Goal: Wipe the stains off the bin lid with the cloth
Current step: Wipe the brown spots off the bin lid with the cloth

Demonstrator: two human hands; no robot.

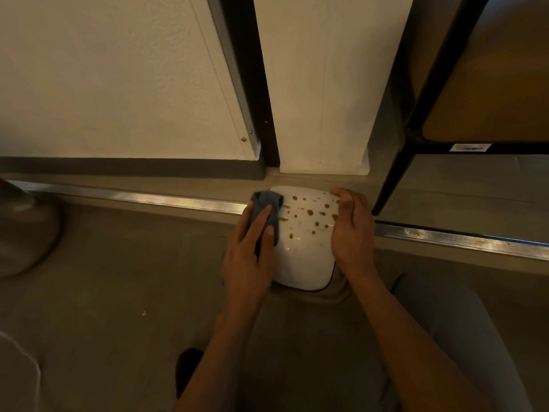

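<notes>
A white bin lid [303,263] with rounded corners lies below me on the floor, spattered with several brown stains [310,212] across its far half. My left hand [248,254] presses a grey-blue cloth [266,208] onto the lid's left edge, fingers spread over the cloth. My right hand [352,230] grips the lid's right edge, its fingers curled around the rim. The bin under the lid is hidden.
A metal floor strip [148,197] runs across behind the lid, with a white wall and dark door frame [258,99] beyond. A black-legged table [395,173] stands at the right. A round grey base [23,230] sits at the left edge.
</notes>
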